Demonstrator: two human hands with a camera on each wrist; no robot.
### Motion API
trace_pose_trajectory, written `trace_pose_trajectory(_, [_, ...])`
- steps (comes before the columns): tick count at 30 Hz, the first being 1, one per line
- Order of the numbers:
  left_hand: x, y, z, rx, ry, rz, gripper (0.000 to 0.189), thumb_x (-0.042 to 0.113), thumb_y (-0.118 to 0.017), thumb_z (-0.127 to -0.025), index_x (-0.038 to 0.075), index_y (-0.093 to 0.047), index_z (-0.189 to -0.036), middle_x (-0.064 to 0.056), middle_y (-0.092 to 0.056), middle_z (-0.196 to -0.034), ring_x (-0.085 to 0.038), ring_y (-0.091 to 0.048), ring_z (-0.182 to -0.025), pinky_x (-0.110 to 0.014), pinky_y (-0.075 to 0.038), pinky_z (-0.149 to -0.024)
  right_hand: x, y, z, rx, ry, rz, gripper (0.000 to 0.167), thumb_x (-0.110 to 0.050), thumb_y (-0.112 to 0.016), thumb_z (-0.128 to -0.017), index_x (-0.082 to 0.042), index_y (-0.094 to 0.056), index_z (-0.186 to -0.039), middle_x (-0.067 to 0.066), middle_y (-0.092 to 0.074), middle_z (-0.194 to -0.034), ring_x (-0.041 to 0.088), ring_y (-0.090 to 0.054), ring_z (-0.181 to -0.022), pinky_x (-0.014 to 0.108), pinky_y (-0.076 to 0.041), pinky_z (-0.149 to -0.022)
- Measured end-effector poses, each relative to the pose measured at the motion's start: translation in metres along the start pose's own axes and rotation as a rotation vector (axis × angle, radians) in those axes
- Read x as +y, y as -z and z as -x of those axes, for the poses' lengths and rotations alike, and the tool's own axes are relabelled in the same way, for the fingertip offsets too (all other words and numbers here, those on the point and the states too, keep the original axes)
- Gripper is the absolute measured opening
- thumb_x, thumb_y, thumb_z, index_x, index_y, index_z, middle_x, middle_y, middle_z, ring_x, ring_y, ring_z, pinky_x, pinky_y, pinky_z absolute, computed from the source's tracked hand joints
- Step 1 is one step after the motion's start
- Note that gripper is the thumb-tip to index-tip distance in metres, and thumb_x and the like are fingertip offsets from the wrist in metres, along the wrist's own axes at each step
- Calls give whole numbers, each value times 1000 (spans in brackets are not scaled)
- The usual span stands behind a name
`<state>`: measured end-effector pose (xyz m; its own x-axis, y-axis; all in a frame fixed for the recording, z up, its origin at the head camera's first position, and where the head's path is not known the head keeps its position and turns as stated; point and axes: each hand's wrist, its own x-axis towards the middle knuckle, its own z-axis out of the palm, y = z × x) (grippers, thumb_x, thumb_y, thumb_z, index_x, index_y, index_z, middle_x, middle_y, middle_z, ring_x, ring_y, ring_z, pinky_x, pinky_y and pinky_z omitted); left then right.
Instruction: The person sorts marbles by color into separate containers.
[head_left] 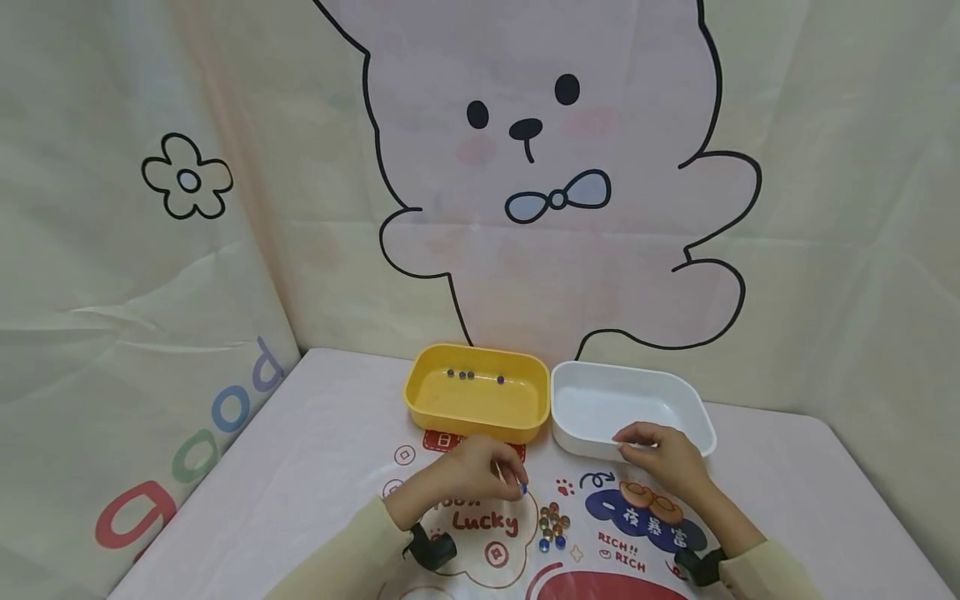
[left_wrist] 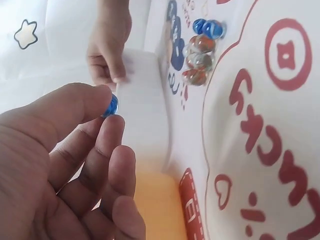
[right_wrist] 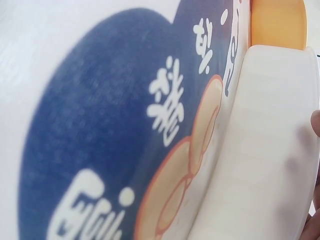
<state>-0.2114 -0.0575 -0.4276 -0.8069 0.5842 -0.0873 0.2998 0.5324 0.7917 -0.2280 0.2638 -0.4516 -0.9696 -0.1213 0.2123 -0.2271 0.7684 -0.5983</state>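
Note:
Between its thumb and index finger my left hand (left_wrist: pixel 75 150) pinches a blue glass marble (left_wrist: pixel 111 106); in the head view this hand (head_left: pixel 480 473) is just in front of the yellow tray (head_left: pixel 480 425). My right hand (head_left: pixel 671 458) hangs over the near rim of the white tray (head_left: pixel 592 442), thumb and fingers bent toward each other; I cannot tell whether something is between them. Only its fingertips (right_wrist: pixel 317 122) show in the right wrist view, by the white tray wall. Amber, clear and blue marbles (head_left: pixel 553 527) lie clustered on the table between the hands.
Several dark blue marbles (head_left: pixel 467 375) lie inside the yellow tray, which stands side by side with the white one. Behind both trays rises a backdrop with a bear drawing (head_left: pixel 525 250). A printed cloth (head_left: pixel 337 467) covers the table. Each wrist wears a dark band.

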Motion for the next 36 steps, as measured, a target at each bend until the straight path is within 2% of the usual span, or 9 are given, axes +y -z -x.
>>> trace_pose_trajectory(5, [3,10,0,28,-18,6,9,18,-77,-80,23,-71,-85,10,-65,-74,-6,-58,-66,-20,-51,-62,1,0,0,2,7,-11,8,-15,-71,-86,-20,-73,-91,1,-74,-96,30,-68,-97,52,-53,-84])
trace_pose_trajectory(11, [6,24,-4,51,-52,15,7,17,-76,-81,21,-72,-86,9,-66,-78,-7,-58,-72,-19,-51,-69,1,0,1,3,8,-13,8,-15,-71,-86,-20,-73,-91,1,-74,-97,29,-68,-96,52,-53,-84])
trace_pose_trajectory(18, [8,42,-10,96,-55,3,8,16,-75,-82,22,-71,-87,9,-67,-79,-7,-60,-75,-20,-52,-71,-1,0,0,-3,-6,5,8,-17,-71,-86,-21,-74,-92,2,-74,-98,30,-67,-98,55,-51,-86])
trace_pose_trajectory(22, [8,50,-14,131,-54,-40,7,20,-75,-83,24,-72,-89,11,-67,-81,-7,-60,-79,-20,-51,-75,-1,1,-1,-9,-9,9,8,-18,-70,-86,-21,-74,-92,2,-74,-99,31,-67,-100,56,-50,-87])
trace_pose_trajectory(26, [8,56,-17,157,-40,-44,7,24,-75,-84,27,-71,-90,13,-68,-84,-7,-62,-83,-24,-51,-79,0,1,-1,-1,6,6,8,-17,-71,-86,-20,-74,-92,1,-74,-97,30,-67,-98,56,-51,-87])
trace_pose_trajectory(36, [7,70,-23,196,-81,-53,6,24,-74,-84,22,-73,-90,9,-70,-85,-8,-63,-82,-24,-52,-75,1,0,0,10,23,8,8,-16,-71,-85,-20,-73,-92,1,-74,-94,28,-67,-95,53,-52,-84])
